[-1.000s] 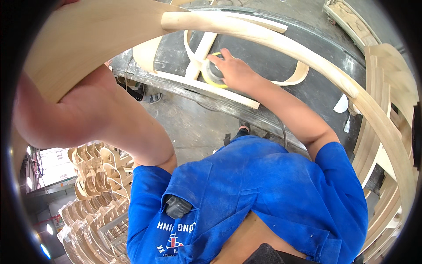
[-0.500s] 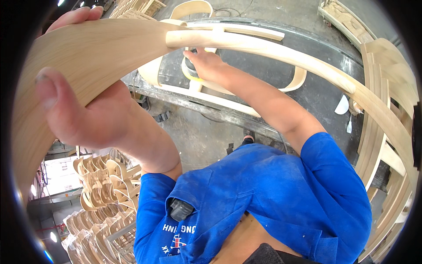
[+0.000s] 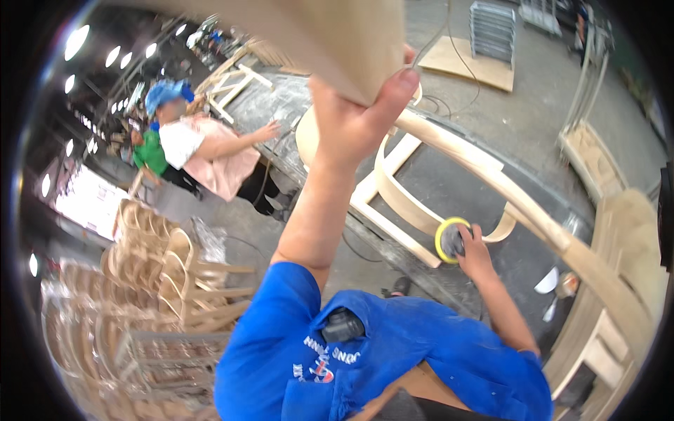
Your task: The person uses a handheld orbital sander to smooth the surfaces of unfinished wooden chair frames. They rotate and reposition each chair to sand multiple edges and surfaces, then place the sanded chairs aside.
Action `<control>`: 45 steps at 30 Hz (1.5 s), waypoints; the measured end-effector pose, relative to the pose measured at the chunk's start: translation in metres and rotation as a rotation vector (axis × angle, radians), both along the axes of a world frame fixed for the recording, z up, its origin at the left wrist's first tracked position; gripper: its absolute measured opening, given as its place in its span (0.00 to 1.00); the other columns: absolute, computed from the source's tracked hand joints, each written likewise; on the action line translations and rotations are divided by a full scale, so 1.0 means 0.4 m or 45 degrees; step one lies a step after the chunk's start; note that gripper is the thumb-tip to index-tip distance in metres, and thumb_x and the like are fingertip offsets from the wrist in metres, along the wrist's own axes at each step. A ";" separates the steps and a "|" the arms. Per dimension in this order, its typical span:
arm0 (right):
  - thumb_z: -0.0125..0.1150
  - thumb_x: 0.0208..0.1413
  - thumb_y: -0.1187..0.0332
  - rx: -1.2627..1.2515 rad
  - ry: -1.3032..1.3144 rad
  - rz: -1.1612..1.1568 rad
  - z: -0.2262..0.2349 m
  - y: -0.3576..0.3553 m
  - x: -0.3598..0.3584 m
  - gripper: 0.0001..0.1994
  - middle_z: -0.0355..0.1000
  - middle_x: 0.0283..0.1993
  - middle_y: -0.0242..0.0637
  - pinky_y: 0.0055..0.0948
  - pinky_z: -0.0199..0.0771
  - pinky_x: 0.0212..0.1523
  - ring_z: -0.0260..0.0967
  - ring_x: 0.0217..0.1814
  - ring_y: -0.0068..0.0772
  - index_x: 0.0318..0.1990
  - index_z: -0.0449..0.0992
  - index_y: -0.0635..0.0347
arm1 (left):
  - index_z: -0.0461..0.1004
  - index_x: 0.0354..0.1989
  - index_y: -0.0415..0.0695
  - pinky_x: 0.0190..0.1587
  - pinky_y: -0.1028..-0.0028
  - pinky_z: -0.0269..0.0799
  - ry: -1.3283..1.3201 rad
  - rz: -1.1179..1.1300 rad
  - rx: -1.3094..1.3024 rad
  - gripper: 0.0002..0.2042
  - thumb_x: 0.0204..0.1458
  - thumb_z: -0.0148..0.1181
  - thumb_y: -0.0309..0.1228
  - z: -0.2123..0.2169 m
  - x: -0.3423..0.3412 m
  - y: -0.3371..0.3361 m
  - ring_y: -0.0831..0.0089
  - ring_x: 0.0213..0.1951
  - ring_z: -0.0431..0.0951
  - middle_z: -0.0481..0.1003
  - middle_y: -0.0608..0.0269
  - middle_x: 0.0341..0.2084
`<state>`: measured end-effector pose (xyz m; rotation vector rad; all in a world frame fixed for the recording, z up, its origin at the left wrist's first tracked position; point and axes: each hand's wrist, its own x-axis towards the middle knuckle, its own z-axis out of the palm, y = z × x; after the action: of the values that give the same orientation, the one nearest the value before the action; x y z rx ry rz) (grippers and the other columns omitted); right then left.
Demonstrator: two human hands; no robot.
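Note:
My left hand (image 3: 354, 123) is raised at the upper middle, its thumb and fingers wrapped round the edge of a long curved piece of pale wood (image 3: 326, 35). This piece looks like a chair's back rail; its wide end is close and blurred. Lower and to the right, my right hand (image 3: 479, 254) grips a round hand sander (image 3: 449, 240) with a yellow rim and grey body, tilted on its side. Just behind the sander, a pale wooden chair frame (image 3: 404, 200) with a bent band and straight bars lies on the dark workbench (image 3: 456, 172).
A person in a pink apron (image 3: 223, 158) stands at the bench's left part, another in green (image 3: 149, 151) beyond. Stacked wooden chairs (image 3: 158, 274) fill the lower left. Curved wooden parts (image 3: 642, 238) are piled at the right. A white scraper-like piece (image 3: 546, 281) lies on the bench.
The view has swung left. My left hand and the wooden piece now appear farther right. My right hand has drawn the sander nearer and to the right, out from under the wooden piece.

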<state>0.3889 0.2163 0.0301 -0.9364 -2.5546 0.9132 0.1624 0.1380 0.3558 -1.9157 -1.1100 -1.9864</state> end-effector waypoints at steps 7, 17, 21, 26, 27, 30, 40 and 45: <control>0.68 0.36 0.80 0.003 -0.012 -0.406 -0.106 -0.091 0.191 0.39 0.59 0.57 0.48 0.44 0.68 0.57 0.63 0.59 0.58 0.61 0.59 0.53 | 0.74 0.40 0.39 0.37 0.74 0.73 -0.115 -0.146 -0.077 0.14 0.46 0.67 0.27 0.092 -0.158 -0.007 0.76 0.34 0.77 0.76 0.63 0.31; 0.66 0.35 0.82 -0.040 -0.239 -0.780 -0.278 -0.152 0.373 0.39 0.58 0.58 0.50 0.47 0.72 0.51 0.67 0.54 0.61 0.61 0.60 0.54 | 0.76 0.41 0.38 0.40 0.73 0.74 -0.057 -0.183 -0.116 0.16 0.47 0.69 0.32 0.101 -0.180 0.105 0.75 0.37 0.78 0.79 0.62 0.33; 0.66 0.36 0.82 -0.046 -0.319 -0.804 -0.308 -0.133 0.370 0.39 0.54 0.61 0.53 0.46 0.72 0.51 0.69 0.52 0.62 0.62 0.61 0.51 | 0.76 0.39 0.39 0.40 0.73 0.74 -0.067 -0.135 -0.112 0.13 0.48 0.69 0.31 0.105 -0.173 0.111 0.74 0.36 0.79 0.79 0.61 0.32; 0.69 0.39 0.78 -0.024 -0.303 -0.803 -0.336 -0.121 0.362 0.42 0.50 0.65 0.53 0.46 0.72 0.53 0.68 0.53 0.64 0.65 0.59 0.47 | 0.75 0.40 0.40 0.40 0.74 0.73 -0.007 -0.078 -0.127 0.13 0.48 0.68 0.31 0.108 -0.156 0.110 0.75 0.36 0.78 0.79 0.63 0.32; 0.69 0.39 0.77 -0.038 -0.343 -0.804 -0.332 -0.126 0.360 0.42 0.50 0.66 0.53 0.46 0.72 0.53 0.67 0.54 0.64 0.66 0.59 0.46 | 0.75 0.41 0.40 0.40 0.74 0.73 -0.027 -0.076 -0.145 0.14 0.48 0.68 0.31 0.108 -0.150 0.109 0.76 0.36 0.78 0.79 0.63 0.32; 0.72 0.40 0.72 -0.032 -0.531 -0.790 -0.271 -0.124 0.326 0.43 0.47 0.68 0.49 0.46 0.72 0.54 0.64 0.56 0.66 0.67 0.58 0.44 | 0.74 0.43 0.40 0.40 0.73 0.73 -0.032 -0.083 -0.114 0.16 0.48 0.68 0.32 0.112 -0.120 0.109 0.75 0.35 0.78 0.79 0.62 0.33; 0.75 0.39 0.66 0.820 0.550 -0.064 0.500 -0.006 0.028 0.32 0.70 0.53 0.49 0.44 0.68 0.55 0.67 0.56 0.52 0.55 0.70 0.60 | 0.71 0.51 0.40 0.44 0.69 0.73 0.207 0.092 0.091 0.28 0.44 0.72 0.42 0.127 0.034 0.083 0.68 0.40 0.79 0.77 0.57 0.36; 0.76 0.41 0.58 1.016 0.521 -0.020 0.645 0.077 -0.237 0.31 0.75 0.45 0.50 0.42 0.72 0.47 0.73 0.48 0.51 0.53 0.73 0.61 | 0.68 0.58 0.41 0.54 0.66 0.69 0.283 -0.211 0.218 0.35 0.44 0.70 0.48 0.118 0.068 0.053 0.64 0.52 0.73 0.73 0.52 0.48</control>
<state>0.2943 0.2471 0.2881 -0.4595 -2.2198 0.0169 0.1897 0.1592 0.4031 -2.1304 -0.7233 -1.8206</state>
